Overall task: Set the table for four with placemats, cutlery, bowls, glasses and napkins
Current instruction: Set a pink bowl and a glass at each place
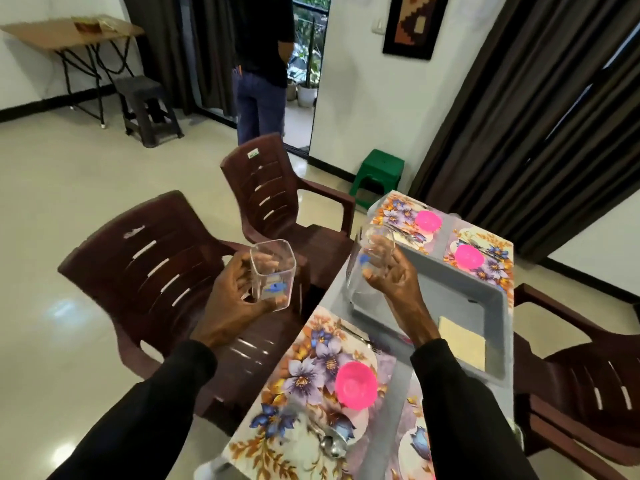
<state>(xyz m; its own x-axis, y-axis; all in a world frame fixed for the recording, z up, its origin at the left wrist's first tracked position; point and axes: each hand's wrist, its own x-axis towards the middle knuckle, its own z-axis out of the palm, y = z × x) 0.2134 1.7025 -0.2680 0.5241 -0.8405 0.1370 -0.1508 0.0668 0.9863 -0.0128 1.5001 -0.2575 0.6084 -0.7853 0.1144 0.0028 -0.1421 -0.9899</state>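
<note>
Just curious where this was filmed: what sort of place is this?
Most likely a home dining room: a table laid with floral placemats and pink bowls, plastic armchairs round it, and curtains with a framed picture on the wall.

Head view, tilted, looking down over table (412,382), hands close.

No wording could be read. A green-and-white sticker (253,154) stood on the top rail of the far chair (273,192), its print too small; the blue mark on the glass (272,271) at 6 o'clock from it was blurred.
</note>
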